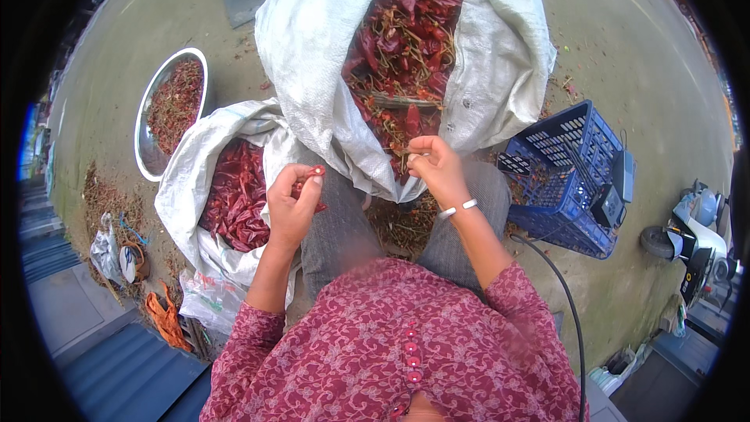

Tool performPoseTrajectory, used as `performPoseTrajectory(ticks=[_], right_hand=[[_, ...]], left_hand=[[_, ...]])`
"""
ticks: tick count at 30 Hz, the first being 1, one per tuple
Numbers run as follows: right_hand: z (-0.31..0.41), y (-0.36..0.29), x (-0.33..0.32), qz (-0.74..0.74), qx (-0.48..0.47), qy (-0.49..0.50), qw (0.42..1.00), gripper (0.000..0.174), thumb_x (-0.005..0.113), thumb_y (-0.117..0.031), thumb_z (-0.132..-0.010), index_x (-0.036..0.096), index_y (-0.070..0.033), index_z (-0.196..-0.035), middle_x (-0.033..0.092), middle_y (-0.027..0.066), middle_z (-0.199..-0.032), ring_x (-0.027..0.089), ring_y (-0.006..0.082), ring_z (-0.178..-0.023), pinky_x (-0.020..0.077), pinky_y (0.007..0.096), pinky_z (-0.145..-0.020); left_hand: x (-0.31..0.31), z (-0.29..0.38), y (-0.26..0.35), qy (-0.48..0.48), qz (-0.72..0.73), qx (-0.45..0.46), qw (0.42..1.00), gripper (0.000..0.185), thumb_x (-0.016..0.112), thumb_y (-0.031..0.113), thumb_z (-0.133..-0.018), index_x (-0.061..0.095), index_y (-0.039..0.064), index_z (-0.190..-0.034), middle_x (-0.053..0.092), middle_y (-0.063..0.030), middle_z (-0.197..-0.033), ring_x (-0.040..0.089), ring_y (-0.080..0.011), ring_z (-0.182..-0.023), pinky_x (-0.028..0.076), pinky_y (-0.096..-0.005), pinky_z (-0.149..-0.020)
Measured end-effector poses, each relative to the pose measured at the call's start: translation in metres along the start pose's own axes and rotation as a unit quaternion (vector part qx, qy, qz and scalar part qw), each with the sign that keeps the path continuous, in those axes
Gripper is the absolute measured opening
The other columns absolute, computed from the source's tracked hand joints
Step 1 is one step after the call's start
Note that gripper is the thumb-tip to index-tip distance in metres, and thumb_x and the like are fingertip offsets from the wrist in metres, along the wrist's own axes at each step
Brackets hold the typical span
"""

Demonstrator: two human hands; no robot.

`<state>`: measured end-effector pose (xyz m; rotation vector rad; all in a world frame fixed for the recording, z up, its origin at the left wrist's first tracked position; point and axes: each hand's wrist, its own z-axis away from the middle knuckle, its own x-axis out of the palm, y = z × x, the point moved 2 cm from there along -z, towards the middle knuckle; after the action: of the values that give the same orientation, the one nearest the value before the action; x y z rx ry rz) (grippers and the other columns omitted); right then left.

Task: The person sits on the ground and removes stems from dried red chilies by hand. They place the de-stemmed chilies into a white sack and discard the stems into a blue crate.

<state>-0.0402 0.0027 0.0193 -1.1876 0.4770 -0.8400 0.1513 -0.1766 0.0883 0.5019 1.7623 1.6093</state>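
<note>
My left hand [287, 205] grips a dried red chili [317, 172] between thumb and fingers, and its pale open end points up. It is just right of a smaller white woven sack [179, 202] filled with dried red chilies [237, 187]. With thumb and forefinger, my right hand [440, 169] pinches what looks like a thin chili stem [404, 155]. That hand is over the near lip of a large white woven sack [307, 47]. Dried chilies with stems [404, 29] fill this sack, and its rim is rolled outward.
A metal basin [138, 140] of stems and chili scraps stands at left. On the right is a blue plastic crate [562, 224] with small devices, and a black cable [567, 290] runs nearby. A plastic bag [205, 302] and orange cloth [165, 319] lie lower left. A scooter [700, 234] stands far right.
</note>
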Motion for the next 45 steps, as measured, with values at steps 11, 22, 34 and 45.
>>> performPoseTrajectory(ticks=[11, 22, 34, 45], right_hand=[[-0.067, 0.011, -0.001, 0.081, -0.012, 0.116, 0.990, 0.019, 0.074, -0.018, -0.089, 0.067, -0.002, -0.095, 0.065, 0.0004, -0.070, 0.059, 0.0098, -0.057, 0.0503, 0.0277, -0.051], [0.033, -0.013, -0.009, -0.478, 0.227, -0.096, 0.843, 0.019, 0.053, -0.028, -0.105, 0.061, -0.012, -0.099, 0.059, -0.0017, -0.080, 0.042, 0.0076, -0.051, 0.0349, 0.0226, -0.045], [0.072, -0.048, -0.008, -0.016, -0.115, -0.065, 0.991, 0.026, 0.066, -0.015, -0.099, 0.063, -0.002, -0.120, 0.066, -0.0009, -0.086, 0.058, 0.0033, -0.068, 0.0474, 0.0188, -0.061], [0.092, -0.081, -0.002, 0.199, -0.285, 0.045, 0.937, 0.017, 0.072, -0.017, -0.092, 0.069, 0.000, -0.095, 0.065, 0.0089, -0.080, 0.063, 0.0196, -0.066, 0.0489, 0.0307, -0.060]], left_hand=[[-0.098, -0.002, -0.024, 0.116, -0.194, -0.008, 0.974, 0.031, 0.064, 0.006, -0.093, 0.062, -0.004, -0.123, 0.070, -0.0164, -0.112, 0.069, -0.0228, -0.100, 0.054, -0.0354, -0.088], [0.110, -0.012, 0.027, -0.221, -0.058, 0.193, 0.954, 0.057, 0.068, 0.004, -0.091, 0.050, 0.003, -0.144, 0.051, -0.0166, -0.145, 0.064, -0.0246, -0.112, 0.051, -0.0327, -0.095], [0.094, 0.006, 0.022, -0.267, -0.011, 0.063, 0.961, 0.027, 0.067, 0.015, -0.097, 0.063, -0.001, -0.118, 0.063, -0.0054, -0.090, 0.057, -0.0112, -0.079, 0.048, -0.0286, -0.070], [0.095, 0.013, 0.022, -0.347, 0.104, -0.031, 0.932, 0.025, 0.057, 0.027, -0.105, 0.060, 0.003, -0.096, 0.048, 0.0052, -0.070, 0.043, -0.0040, -0.058, 0.036, -0.0233, -0.050]])
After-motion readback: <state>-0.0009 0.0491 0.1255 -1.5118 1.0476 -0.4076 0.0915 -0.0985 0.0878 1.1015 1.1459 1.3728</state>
